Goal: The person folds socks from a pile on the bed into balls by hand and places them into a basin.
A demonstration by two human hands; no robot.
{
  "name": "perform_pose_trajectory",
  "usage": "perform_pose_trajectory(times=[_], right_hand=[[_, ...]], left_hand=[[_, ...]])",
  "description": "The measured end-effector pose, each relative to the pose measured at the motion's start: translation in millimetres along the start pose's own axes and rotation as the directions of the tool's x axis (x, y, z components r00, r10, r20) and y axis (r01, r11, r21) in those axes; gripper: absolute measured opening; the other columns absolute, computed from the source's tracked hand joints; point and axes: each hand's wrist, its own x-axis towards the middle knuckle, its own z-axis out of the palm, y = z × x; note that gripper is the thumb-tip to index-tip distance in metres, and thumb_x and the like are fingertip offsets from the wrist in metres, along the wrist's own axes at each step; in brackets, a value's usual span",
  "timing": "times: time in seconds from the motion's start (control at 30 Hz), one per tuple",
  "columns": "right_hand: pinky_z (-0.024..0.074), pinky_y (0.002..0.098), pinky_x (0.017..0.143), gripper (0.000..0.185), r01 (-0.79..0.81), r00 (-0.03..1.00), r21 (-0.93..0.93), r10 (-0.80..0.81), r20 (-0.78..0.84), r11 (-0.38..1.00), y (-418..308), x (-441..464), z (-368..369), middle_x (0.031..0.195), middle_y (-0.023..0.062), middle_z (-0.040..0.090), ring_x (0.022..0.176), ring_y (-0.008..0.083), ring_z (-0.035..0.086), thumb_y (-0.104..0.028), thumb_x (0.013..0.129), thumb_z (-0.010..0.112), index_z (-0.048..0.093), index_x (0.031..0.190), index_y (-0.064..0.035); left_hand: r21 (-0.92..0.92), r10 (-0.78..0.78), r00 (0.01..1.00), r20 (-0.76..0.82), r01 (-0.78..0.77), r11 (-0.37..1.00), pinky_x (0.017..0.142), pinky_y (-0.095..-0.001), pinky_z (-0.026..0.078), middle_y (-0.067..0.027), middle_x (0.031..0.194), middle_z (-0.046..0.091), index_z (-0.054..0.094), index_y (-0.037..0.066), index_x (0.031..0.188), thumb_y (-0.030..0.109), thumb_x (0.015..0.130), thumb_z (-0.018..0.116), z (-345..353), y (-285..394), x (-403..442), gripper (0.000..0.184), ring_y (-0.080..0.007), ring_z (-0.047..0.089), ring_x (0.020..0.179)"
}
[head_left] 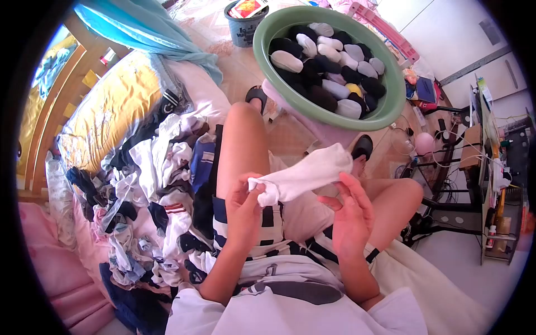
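A white sock [310, 176] stretches across the space above my lap. My left hand [244, 215] is closed on its bunched end, thumb and fingers pinching the fabric. My right hand [353, 215] is open beside the sock's other end, fingers apart and palm turned inward; whether its fingertips touch the cloth I cannot tell. Beyond my knees stands a green basin [395, 106] holding many rolled socks [329, 52], black, white and grey, with one yellow. To my left a heap of loose socks [159, 162] spreads over the bed, mostly white, grey and dark.
A yellow pillow [111, 106] lies beyond the heap, near a blue curtain [151, 28]. A grey bin [243, 30] is on the floor left of the basin. At right are a black-framed desk [474, 162], cables and a pink ball-shaped thing [425, 143].
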Motion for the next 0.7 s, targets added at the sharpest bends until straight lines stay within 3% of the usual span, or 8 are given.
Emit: perform_pose_trajectory(times=[0.1, 0.17, 0.2, 0.27, 0.37, 0.5, 0.63, 0.7], right_hand=[[0.0532, 0.0398, 0.091, 0.037, -0.063, 0.998, -0.131, 0.06, -0.026, 0.989, 8.1, 7.1, -5.8, 0.138, 0.0147, 0.047, 0.118, 0.0181, 0.054, -0.006, 0.096, 0.049, 0.051, 0.132, 0.0037], [0.0534, 0.0331, 0.082, 0.027, 0.113, 0.983, -0.663, -0.178, -0.032, 0.74, 20.0, 3.4, -14.2, 0.119, 0.0129, 0.057, 0.103, 0.0179, 0.059, -0.004, 0.094, 0.055, 0.057, 0.12, 0.0034], [0.0534, 0.0331, 0.082, 0.027, 0.099, 0.986, -0.658, -0.165, -0.039, 0.746, 23.9, 4.0, -12.0, 0.119, 0.0129, 0.057, 0.103, 0.0179, 0.059, -0.004, 0.094, 0.055, 0.057, 0.12, 0.0034], [0.0512, 0.0274, 0.077, 0.02, -0.111, 0.987, -0.511, 0.156, 0.046, 0.852, 30.3, 9.3, -2.7, 0.101, 0.0091, 0.06, 0.09, 0.017, 0.061, -0.006, 0.09, 0.064, 0.06, 0.108, 0.0029], [0.0507, 0.0252, 0.078, 0.02, -0.089, 0.933, -0.659, 0.294, 0.207, 0.747, 38.8, 20.6, 4.3, 0.097, 0.0077, 0.062, 0.084, 0.016, 0.062, -0.008, 0.088, 0.068, 0.063, 0.104, 0.0023], [0.0497, 0.0255, 0.079, 0.015, -0.274, 0.938, -0.534, 0.346, 0.037, 0.8, 51.2, 11.9, -3.5, 0.102, 0.0086, 0.063, 0.09, 0.0142, 0.061, -0.007, 0.092, 0.064, 0.062, 0.101, 0.0044], [0.048, 0.0272, 0.085, 0.019, -0.23, 0.967, -0.346, 0.253, 0.022, 0.91, 55.3, 0.6, -3.1, 0.104, 0.0096, 0.063, 0.095, 0.0152, 0.061, -0.01, 0.093, 0.065, 0.059, 0.102, 0.005], [0.046, 0.0293, 0.09, 0.024, -0.418, 0.908, 0.193, 0.403, 0.114, 0.888, 57.3, -3.4, 2.4, 0.106, 0.011, 0.062, 0.097, 0.016, 0.061, -0.013, 0.092, 0.067, 0.056, 0.105, 0.0033]], left_hand=[[0.097, 0.069, 0.998, -0.013, -0.067, 0.993, 0.079, -0.0264, 0.051, -0.0036, 0.098, 0.06, 0.057, 0.004, 0.107, -0.001, 0.09, 0.062, 2.6, -4.4, 4.6, 0.019, -0.0122, 0.06, 0.091], [0.214, 0.131, 0.991, 0.04, -0.137, 0.967, 0.079, -0.0255, 0.049, -0.0031, 0.096, 0.058, 0.057, 0.004, 0.105, -0.002, 0.088, 0.063, -2.2, -13.6, 8.8, 0.019, -0.0118, 0.059, 0.09], [0.312, 0.188, 0.976, 0.111, -0.214, 0.926, 0.078, -0.0245, 0.047, -0.0026, 0.095, 0.057, 0.058, 0.004, 0.104, -0.003, 0.086, 0.065, -4.2, -17.5, 10.2, 0.02, -0.0113, 0.057, 0.088], [0.321, 0.18, 0.964, 0.196, -0.236, 0.917, 0.08, -0.0244, 0.047, -0.0033, 0.098, 0.055, 0.058, 0.002, 0.104, -0.005, 0.086, 0.064, -5.2, -23.6, 10.5, 0.02, -0.0114, 0.057, 0.091], [0.392, 0.169, 0.926, 0.338, -0.301, 0.869, 0.083, -0.0247, 0.045, -0.0055, 0.103, 0.052, 0.057, -0.001, 0.105, -0.006, 0.087, 0.062, -8.1, -24.7, 10.0, 0.019, -0.0126, 0.055, 0.097], [0.38, 0.117, 0.959, 0.259, -0.213, 0.9, 0.085, -0.0236, 0.044, -0.0046, 0.103, 0.052, 0.055, -0.001, 0.109, -0.009, 0.087, 0.056, -9.7, -20.9, 4.8, 0.023, -0.0105, 0.055, 0.097], [0.466, 0.141, 0.984, 0.107, -0.175, 0.867, 0.081, -0.0223, 0.045, -0.0039, 0.101, 0.055, 0.056, 0.0, 0.107, -0.009, 0.089, 0.051, -14.0, -25.3, -1.2, 0.021, -0.0094, 0.056, 0.091], [0.535, 0.155, 0.986, 0.06, -0.163, 0.829, 0.08, -0.0211, 0.045, -0.0034, 0.099, 0.056, 0.057, 0.001, 0.105, -0.007, 0.092, 0.049, -11.5, -19.4, -1.4, 0.018, -0.0086, 0.056, 0.09]])
